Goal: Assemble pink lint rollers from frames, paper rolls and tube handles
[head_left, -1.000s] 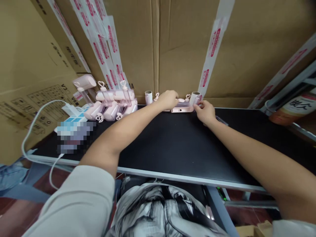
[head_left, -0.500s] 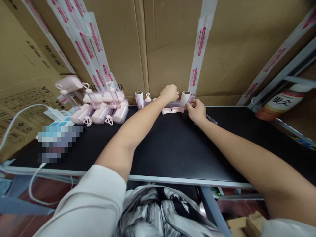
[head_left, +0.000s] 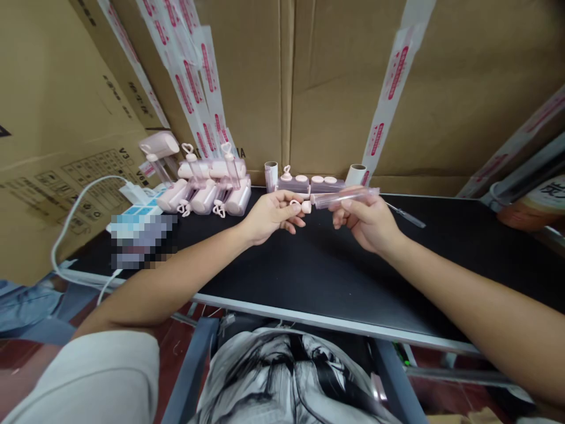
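Observation:
Between its thumb and fingers my left hand (head_left: 276, 217) pinches a small pale pink cap with a heart-shaped loop (head_left: 305, 206). Opposite it, my right hand (head_left: 368, 219) grips a clear pinkish plastic tube (head_left: 342, 198), held nearly level. The cap is at the tube's left end; whether they touch I cannot tell. Behind the hands stand pink-lidded clear containers (head_left: 324, 185), one topped by a heart-loop cap (head_left: 286, 172). White cardboard-like tubes stand at either side, a left one (head_left: 271, 171) and a right one (head_left: 355, 175).
Several finished-looking pink pieces with heart loops (head_left: 205, 197) are stacked at the left, beside a white and blue power strip (head_left: 136, 215) with cables. A thin screwdriver-like tool (head_left: 410, 218) lies right of my right hand. Cardboard (head_left: 335, 88) rises behind the black tabletop (head_left: 309, 265); a bottle (head_left: 536, 203) stands far right.
Both hands have drawn nearer each other above the table. My left hand has come back from the containers and now shows the cap; the clear tube is now plainly in my right hand.

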`<state>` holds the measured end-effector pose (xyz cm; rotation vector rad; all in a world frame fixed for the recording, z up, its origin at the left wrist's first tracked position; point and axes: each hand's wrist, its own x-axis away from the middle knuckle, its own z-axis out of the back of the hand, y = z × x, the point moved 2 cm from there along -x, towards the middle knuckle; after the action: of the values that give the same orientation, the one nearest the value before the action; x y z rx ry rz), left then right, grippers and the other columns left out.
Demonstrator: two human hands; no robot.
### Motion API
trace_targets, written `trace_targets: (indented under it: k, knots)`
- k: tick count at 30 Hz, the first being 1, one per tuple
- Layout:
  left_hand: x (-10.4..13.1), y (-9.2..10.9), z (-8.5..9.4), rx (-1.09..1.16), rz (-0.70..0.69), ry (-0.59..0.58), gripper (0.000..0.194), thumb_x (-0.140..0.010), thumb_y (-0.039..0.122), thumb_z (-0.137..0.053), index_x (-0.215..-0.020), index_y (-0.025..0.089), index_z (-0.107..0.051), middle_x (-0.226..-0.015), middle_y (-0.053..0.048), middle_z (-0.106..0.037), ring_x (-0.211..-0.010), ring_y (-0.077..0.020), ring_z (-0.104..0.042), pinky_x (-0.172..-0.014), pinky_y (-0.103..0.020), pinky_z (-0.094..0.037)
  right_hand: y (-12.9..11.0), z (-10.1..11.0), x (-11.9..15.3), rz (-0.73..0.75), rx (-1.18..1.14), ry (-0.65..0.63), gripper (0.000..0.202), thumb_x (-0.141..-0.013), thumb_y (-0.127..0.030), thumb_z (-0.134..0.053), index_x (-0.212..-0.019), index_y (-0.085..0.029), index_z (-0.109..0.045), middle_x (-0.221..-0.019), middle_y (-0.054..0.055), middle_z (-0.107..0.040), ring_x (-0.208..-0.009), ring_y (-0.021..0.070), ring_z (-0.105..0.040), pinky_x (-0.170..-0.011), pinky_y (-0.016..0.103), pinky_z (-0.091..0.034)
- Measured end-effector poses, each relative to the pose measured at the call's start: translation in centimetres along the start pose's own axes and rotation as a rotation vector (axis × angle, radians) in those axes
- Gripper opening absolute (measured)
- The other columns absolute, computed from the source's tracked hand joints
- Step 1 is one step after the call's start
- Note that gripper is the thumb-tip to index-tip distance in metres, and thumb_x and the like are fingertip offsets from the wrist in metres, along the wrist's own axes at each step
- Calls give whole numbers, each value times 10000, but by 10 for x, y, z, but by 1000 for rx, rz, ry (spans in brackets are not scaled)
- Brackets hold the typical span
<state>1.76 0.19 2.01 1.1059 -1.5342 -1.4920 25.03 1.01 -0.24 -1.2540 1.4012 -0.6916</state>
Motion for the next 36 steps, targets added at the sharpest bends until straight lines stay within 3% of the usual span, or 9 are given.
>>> trace_targets:
  k: [3,11,17,23,31,36]
  knots:
    - [4,-5,1,27,-26,-46,465,-793,409,-931,-1012,163,-604,-862,-20,-755,-716,-151,-780,-575,-221,-591,-1,-13,11,-1,7,-30,395,-747,-418,-942,-998,-227,-705,-824,11,-802,-526,152,-672,-504,303,-576]
    - [-4,-12,7,-41,-109,-61,583,-717,526,-959,-987,148,-607,-821,-20,-743,-691,-165,-773,-536,-220,-583,1,-11,14,-2,23,-47,374,-740,-359,-955,-1025,-198,-772,-864,43,-833,-536,166,-713,-516,307,-604]
    - [-5,-16,9,-176,-112,-108,500,-778,436,-925,-1096,120,-704,-788,-7,-708,-634,-125,-713,-524,-219,-568,1,-13,20,-70,3,-116,414,-733,-386,-961,-1071,-211,-799,-918,70,-857,-576,206,-763,-548,322,-628]
    - [-2,-21,8,-302,-125,-138,494,-824,467,-871,-1157,120,-762,-835,-26,-709,-670,-116,-682,-563,-220,-557,6,-12,20,-156,-32,-211,484,-817,-593,-874,-1079,-189,-823,-962,117,-859,-650,243,-805,-575,344,-655]
    - [7,-11,8,-508,-333,-216,330,-894,385,-796,-1088,118,-815,-887,-49,-767,-764,-123,-657,-716,-231,-520,6,-10,20,-102,47,-240,346,-807,-469,-913,-1023,-202,-867,-896,96,-859,-542,214,-754,-536,339,-625]
    - [10,-5,9,-540,-359,-240,300,-908,332,-769,-1108,112,-810,-869,-47,-772,-662,-109,-646,-645,-220,-504,8,-10,24,-51,61,-296,308,-864,-416,-889,-1108,-231,-861,-983,96,-866,-600,223,-779,-603,381,-659]
